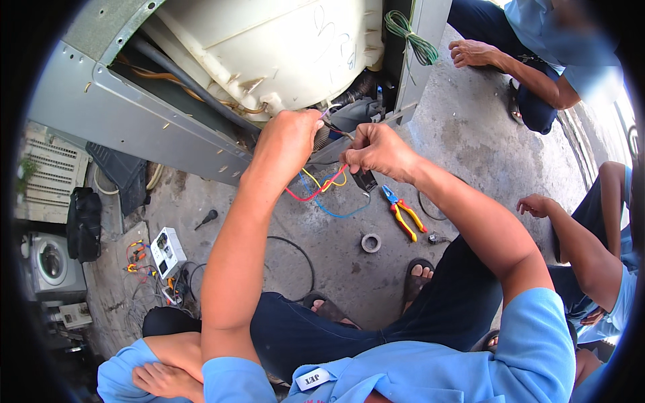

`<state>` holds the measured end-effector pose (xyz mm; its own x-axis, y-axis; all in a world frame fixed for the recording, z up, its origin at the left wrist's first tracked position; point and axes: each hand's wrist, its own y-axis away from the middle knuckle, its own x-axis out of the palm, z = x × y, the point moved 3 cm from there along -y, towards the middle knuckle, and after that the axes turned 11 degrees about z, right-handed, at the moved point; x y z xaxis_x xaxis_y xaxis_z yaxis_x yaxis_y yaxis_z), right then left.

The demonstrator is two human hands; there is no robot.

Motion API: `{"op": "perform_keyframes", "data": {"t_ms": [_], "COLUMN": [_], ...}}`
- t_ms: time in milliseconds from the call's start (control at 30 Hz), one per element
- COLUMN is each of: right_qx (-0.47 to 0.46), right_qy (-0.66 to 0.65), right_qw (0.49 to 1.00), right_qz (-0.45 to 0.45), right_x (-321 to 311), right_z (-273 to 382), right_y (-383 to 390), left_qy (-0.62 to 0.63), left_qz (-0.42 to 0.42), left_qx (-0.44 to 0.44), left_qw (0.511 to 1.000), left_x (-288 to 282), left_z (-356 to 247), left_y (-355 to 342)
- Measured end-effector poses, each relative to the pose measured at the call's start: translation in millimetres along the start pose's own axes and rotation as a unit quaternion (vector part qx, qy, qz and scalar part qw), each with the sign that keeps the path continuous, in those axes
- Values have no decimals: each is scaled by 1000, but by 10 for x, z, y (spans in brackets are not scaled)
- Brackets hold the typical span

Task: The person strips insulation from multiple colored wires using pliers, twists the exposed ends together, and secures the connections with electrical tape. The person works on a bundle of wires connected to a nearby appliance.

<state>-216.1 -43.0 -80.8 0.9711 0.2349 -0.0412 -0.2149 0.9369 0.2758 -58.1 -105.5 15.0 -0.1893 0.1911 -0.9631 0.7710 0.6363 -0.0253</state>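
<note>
An opened washing machine's white tub (282,47) sits in front of me inside its grey metal cabinet (148,124). My left hand (285,141) is closed at the tub's lower edge, its fingertips pinching a thin wire (325,113); the rest of that wire is hidden. Just right of it, my right hand (381,153) pinches a red wire (308,199) that loops down and to the left. Yellow wire (330,182) and blue wire (336,215) hang below both hands. A small black box (365,180) is under my right fingers. Dark hoses (356,91) show behind the hands.
Red-yellow pliers (405,220) and a grey ring (370,242) lie on the concrete. Left are a black plug (207,219), a white meter box (167,252) and tangled leads. Green wire (411,39) hangs on the cabinet. People crouch at right; another's hand (168,381) is lower left.
</note>
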Motion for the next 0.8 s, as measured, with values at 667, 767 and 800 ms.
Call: {"op": "perform_keyframes", "data": {"t_ms": [667, 767, 800], "right_qx": [-425, -364, -365], "right_qy": [406, 350, 332], "right_qw": [799, 859, 864], "right_qz": [-130, -87, -98], "right_x": [4, -15, 20], "right_z": [796, 754, 791], "right_y": [380, 323, 339], "left_qy": [263, 294, 289], "left_qz": [14, 3, -7], "left_qx": [-15, -14, -13], "left_qw": [965, 956, 957], "left_x": [110, 99, 115], "left_z": [52, 59, 74], "left_y": [166, 222, 226]}}
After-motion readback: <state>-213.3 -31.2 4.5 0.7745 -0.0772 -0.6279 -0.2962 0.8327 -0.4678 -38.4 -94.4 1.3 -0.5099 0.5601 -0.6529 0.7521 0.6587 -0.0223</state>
